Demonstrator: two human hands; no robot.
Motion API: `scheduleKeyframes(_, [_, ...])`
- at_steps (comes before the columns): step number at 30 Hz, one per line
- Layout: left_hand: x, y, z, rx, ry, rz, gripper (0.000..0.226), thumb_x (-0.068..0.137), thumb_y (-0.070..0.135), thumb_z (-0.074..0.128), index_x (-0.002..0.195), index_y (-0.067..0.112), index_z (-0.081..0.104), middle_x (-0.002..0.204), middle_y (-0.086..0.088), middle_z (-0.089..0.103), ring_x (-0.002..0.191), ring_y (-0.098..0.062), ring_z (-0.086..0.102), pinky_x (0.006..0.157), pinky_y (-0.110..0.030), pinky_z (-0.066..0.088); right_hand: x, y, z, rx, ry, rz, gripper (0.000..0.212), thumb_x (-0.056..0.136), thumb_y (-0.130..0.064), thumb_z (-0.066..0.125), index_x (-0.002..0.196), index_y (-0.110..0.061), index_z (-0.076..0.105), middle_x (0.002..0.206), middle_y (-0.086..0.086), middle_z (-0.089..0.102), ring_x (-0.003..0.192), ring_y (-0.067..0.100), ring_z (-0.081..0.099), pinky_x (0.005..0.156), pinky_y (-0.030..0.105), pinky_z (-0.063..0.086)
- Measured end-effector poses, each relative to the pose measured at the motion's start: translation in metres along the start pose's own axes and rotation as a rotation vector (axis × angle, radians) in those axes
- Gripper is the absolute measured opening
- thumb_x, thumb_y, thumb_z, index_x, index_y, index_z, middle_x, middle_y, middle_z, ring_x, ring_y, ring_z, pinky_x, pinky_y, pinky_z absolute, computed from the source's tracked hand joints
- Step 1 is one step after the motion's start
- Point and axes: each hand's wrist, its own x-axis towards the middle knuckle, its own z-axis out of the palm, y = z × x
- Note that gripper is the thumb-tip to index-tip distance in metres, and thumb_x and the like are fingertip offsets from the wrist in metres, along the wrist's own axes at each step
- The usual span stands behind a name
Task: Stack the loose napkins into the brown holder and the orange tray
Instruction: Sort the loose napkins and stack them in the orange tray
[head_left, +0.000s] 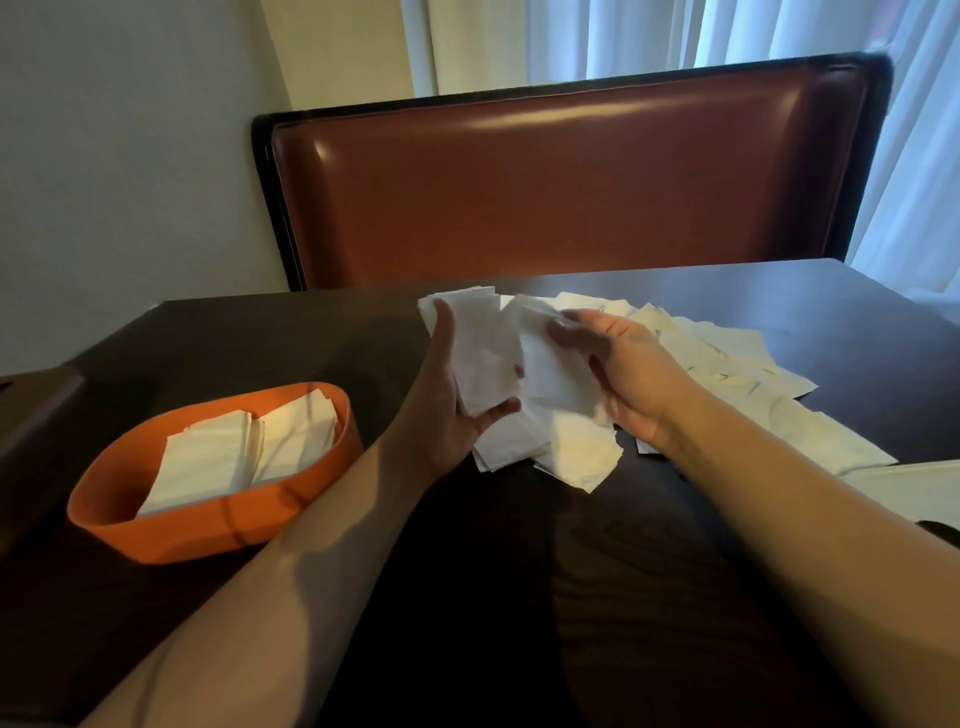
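Note:
My left hand (451, 410) grips a small stack of white napkins (480, 348), held upright above the dark table (519, 597). Just to its right, my right hand (618, 374) holds another white napkin (553, 374) against that stack; its fingertips look blurred. Loose napkins (727, 374) lie scattered on the table behind and to the right of both hands. The orange tray (208, 530) sits at the left and holds two side-by-side piles of napkins (244, 452). A brown holder (36, 415) shows partly at the far left edge.
A red-brown padded bench back (571, 187) stands behind the table's far edge. White curtains (779, 31) hang at the back right. A white sheet (914, 488) lies at the right edge of the table.

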Motion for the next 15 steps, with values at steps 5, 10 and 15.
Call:
scheduleKeyframes(5, [-0.002,0.001,0.006,0.054,0.131,0.115,0.015,0.094,0.006,0.058,0.097,0.02,0.058,0.102,-0.006,0.063,0.102,-0.026,0.061,0.082,-0.039,0.056,0.004,0.012,0.004,-0.105,0.076,-0.049,0.043,0.078,-0.014,0.074,0.114,0.007,0.065,0.107,0.018,0.068,0.093,0.022,0.066,0.075,0.026,0.056])
scheduleKeyframes(10, [0.007,-0.001,-0.001,0.032,0.275,0.168,0.022,0.09,0.001,0.062,0.094,0.022,0.057,0.108,-0.006,0.062,0.107,-0.025,0.06,0.084,-0.042,0.057,0.002,0.011,0.004,-0.359,0.125,-0.027,0.019,0.085,-0.01,0.073,0.094,0.007,0.071,0.072,0.008,0.068,0.056,0.012,0.056,0.051,0.022,0.046])
scheduleKeyframes(15, [0.018,-0.006,-0.013,0.205,0.36,0.21,0.022,0.089,0.006,0.068,0.105,0.018,0.06,0.107,0.002,0.063,0.101,-0.017,0.062,0.067,-0.025,0.057,0.002,0.007,0.0,-0.68,0.169,-0.157,0.014,0.089,-0.015,0.07,0.098,-0.005,0.073,0.08,0.004,0.072,0.056,0.005,0.062,0.056,0.017,0.052])
